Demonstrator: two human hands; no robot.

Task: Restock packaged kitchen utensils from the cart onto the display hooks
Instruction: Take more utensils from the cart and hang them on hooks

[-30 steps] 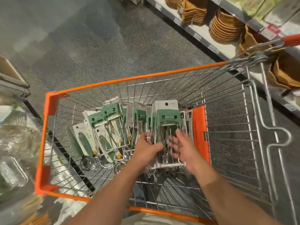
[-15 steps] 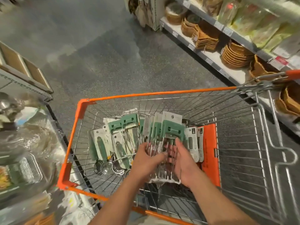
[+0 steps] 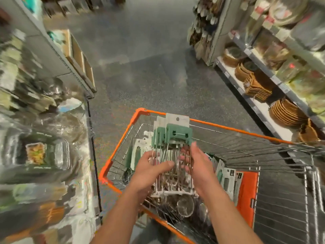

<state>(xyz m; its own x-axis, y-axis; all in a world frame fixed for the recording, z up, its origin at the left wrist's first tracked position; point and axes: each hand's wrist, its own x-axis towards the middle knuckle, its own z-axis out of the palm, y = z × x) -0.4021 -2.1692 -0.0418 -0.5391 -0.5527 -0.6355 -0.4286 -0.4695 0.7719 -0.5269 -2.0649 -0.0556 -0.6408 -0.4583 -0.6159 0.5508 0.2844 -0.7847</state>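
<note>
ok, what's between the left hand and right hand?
Head view: the stack of packaged utensils, green-capped cards upright, sits between the left hand and right hand, which hold it from both sides above the cart.

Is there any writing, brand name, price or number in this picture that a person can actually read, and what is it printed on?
No text can be read.
Card headers on the utensil packs: a hang hole, print too small.
Packs left in the cart: dark marks, blurred.
Shelf-edge price tags: blurred.
Boxed goods on the left shelf: smeared, unreadable.
</note>
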